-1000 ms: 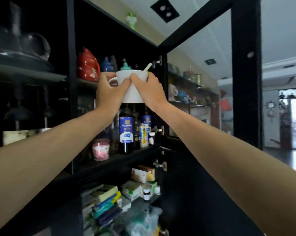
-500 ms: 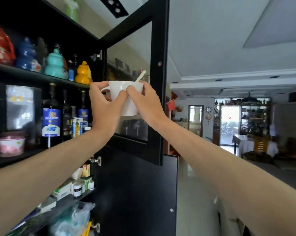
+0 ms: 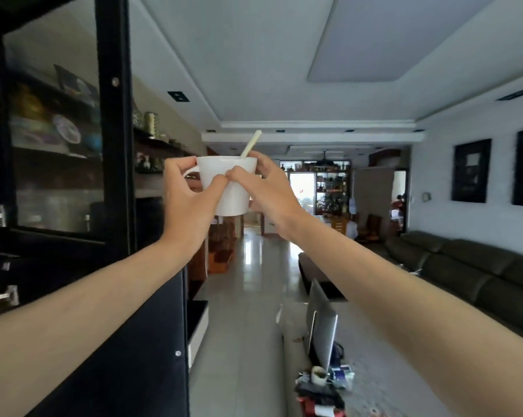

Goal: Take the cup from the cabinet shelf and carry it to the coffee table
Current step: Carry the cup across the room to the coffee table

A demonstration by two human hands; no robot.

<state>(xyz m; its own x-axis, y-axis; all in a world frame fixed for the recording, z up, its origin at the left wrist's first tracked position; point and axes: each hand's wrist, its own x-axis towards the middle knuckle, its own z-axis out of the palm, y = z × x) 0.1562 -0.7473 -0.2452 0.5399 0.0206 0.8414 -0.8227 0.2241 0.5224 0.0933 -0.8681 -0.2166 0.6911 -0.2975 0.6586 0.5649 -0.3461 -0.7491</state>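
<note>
A white cup (image 3: 233,188) with a pale spoon handle (image 3: 251,144) sticking out of it is held up at arm's length in the middle of the view. My left hand (image 3: 188,197) grips its handle side, fingers around the handle. My right hand (image 3: 266,191) clasps the other side, thumb across the front. The cup is upright, clear of the black cabinet (image 3: 58,176) at the left. A low table (image 3: 293,332) lies below, ahead of me, partly hidden by my right arm.
The cabinet's glass door (image 3: 112,121) stands open at the left. On the table stand an open laptop (image 3: 322,323), a small pot and clutter. A dark sofa (image 3: 465,275) runs along the right wall. Tiled floor stretches ahead toward a bright doorway.
The cup has come away from the cabinet shelf in both hands. The view has swung right from the shelves to the long room, with the cabinet now at the left edge.
</note>
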